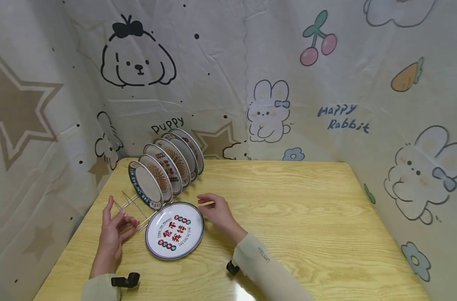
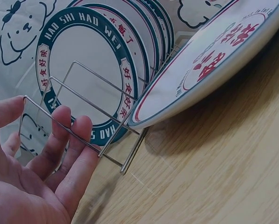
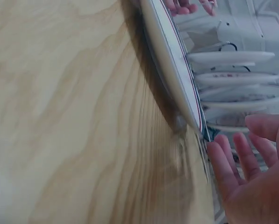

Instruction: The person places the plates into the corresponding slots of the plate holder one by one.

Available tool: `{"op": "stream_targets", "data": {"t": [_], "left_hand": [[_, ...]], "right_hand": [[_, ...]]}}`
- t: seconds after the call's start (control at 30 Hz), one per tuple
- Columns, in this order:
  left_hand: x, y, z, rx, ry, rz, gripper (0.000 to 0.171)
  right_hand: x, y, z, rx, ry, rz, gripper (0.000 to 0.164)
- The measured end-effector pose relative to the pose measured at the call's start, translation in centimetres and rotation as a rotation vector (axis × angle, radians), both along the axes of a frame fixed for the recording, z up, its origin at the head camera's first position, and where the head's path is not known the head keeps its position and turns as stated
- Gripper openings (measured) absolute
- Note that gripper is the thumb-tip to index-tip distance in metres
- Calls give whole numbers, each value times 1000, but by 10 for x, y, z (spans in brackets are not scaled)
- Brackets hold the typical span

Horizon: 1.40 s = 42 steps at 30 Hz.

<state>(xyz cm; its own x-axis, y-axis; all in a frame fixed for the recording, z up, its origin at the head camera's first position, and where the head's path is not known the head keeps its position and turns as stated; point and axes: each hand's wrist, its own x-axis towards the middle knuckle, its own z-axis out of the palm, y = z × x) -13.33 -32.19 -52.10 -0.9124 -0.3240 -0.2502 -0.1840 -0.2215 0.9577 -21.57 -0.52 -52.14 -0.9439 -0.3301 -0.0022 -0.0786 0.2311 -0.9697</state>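
Note:
A white oval-looking plate (image 1: 174,230) with red characters and a dark rim lies on the table in front of a wire plate rack (image 2: 124,167). Several plates stand on edge in the rack; the nearest (image 1: 146,185) has a dark green lettered border. My left hand (image 1: 113,234) holds the rack's near end, its thumb at a wire corner and its fingers curled among the wires in the left wrist view. My right hand (image 1: 221,215) is beside the loose plate's right edge, fingers loosely bent. In the right wrist view its fingertips (image 3: 215,149) are close to the rim; contact is unclear.
The wooden table (image 1: 288,217) extends to the right of the plates. Patterned cloth (image 1: 221,75) hangs behind it and along both sides. The rack stands near the table's back left corner, close to the cloth.

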Motion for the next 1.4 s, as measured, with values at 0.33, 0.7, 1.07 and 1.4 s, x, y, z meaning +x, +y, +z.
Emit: {"op": "stream_targets", "data": {"t": [0.33,0.7,1.07,1.4], "left_hand": [[0,-3,-3,9,6,-12,66],[0,-3,-2,42,45,-40,70],[-1,-4,-2,38,37,-36,71],[1,-2,0,15,32,-31,70]], "right_hand": [[4,20,-18,-94,-168,-10,40],[13,4,-23,-42,-190,87,45],[11,0,-24,-6,-184,67,56],[9,6,-13,-9,-322,67,50]]}}
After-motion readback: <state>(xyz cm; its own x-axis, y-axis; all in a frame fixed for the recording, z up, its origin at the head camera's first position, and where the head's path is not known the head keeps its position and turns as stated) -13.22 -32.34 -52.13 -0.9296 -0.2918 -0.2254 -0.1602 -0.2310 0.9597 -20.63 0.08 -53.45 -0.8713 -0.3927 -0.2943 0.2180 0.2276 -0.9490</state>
